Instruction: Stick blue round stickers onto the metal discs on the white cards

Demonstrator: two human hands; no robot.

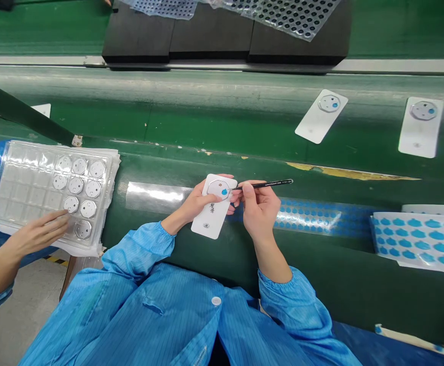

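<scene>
The held card is white with a blue dot, the slim tool black, the smock pinstriped blue.

Behind the white card, part of your left hand is hidden; the sticker sheet is cut by the view's right edge.

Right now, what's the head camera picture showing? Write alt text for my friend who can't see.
A person's left hand holds a white rectangular card, while the right hand holds a thin black pen-like tool close to the card's blue dot, above a green bench. At left, another person's hand is over a clear plastic tray of round white discs.
</scene>
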